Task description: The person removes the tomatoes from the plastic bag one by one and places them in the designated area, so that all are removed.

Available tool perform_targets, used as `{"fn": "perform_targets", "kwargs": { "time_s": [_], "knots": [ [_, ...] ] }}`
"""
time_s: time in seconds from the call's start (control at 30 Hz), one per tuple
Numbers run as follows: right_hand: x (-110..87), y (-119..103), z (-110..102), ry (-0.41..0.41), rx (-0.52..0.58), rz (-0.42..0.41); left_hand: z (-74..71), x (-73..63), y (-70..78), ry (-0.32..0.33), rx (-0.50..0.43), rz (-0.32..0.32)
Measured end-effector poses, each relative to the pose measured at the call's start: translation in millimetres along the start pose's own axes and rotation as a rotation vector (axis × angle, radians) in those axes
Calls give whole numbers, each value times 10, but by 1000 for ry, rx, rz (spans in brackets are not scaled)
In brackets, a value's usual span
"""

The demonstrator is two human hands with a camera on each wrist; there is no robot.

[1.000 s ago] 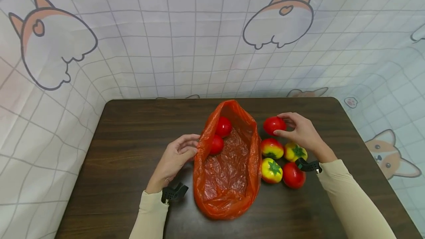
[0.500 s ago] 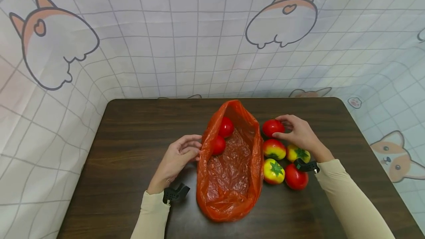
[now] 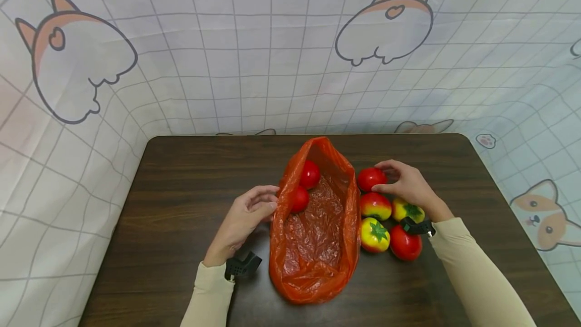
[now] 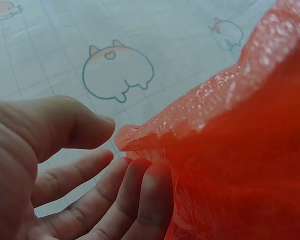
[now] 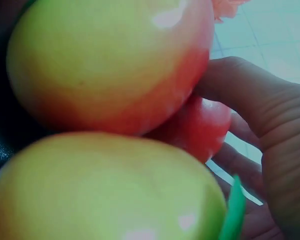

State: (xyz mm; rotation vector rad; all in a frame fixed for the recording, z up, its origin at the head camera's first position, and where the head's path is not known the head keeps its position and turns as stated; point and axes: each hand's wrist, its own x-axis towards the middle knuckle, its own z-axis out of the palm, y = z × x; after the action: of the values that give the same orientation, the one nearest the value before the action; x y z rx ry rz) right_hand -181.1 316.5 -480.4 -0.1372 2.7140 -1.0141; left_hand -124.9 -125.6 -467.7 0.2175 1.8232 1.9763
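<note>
A red plastic bag (image 3: 313, 246) stands with its mouth spread wide. Two red tomatoes (image 3: 310, 174) lie inside it, along its left wall. My left hand (image 3: 245, 218) rests its fingers against the bag's left outer side; in the left wrist view its thumb stands apart from the film. Just right of the bag, my right hand (image 3: 410, 185) holds a smooth red tomato (image 3: 371, 179) between thumb and fingers. In the right wrist view, that tomato (image 5: 210, 125) is partly hidden behind two yellow-red fruits.
Near my right wrist lie a yellow-red fruit (image 3: 375, 206), two yellow ones with green star-shaped tops (image 3: 374, 235) and another red tomato (image 3: 405, 242). Everything is on a dark wooden table (image 3: 181, 206). A pale gridded cloth with dog drawings (image 3: 227, 64) hangs behind.
My right hand and the red tomato have shifted left, closer to the bag's right side. The left hand stays at the bag's left side. The head view has shifted slightly.
</note>
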Motion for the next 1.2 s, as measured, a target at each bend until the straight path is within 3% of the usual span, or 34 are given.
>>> {"fn": "perform_targets", "kwargs": {
  "time_s": [0.43,0.77,1.2],
  "knots": [
    [-11,93,-44,-24,114,31,40,24,-5,-16,28,-1],
    [-55,124,-80,-14,119,31,63,35,-33,-49,36,6],
    [-70,134,-103,33,119,13,58,13,-3,-30,45,-13]
  ]
}}
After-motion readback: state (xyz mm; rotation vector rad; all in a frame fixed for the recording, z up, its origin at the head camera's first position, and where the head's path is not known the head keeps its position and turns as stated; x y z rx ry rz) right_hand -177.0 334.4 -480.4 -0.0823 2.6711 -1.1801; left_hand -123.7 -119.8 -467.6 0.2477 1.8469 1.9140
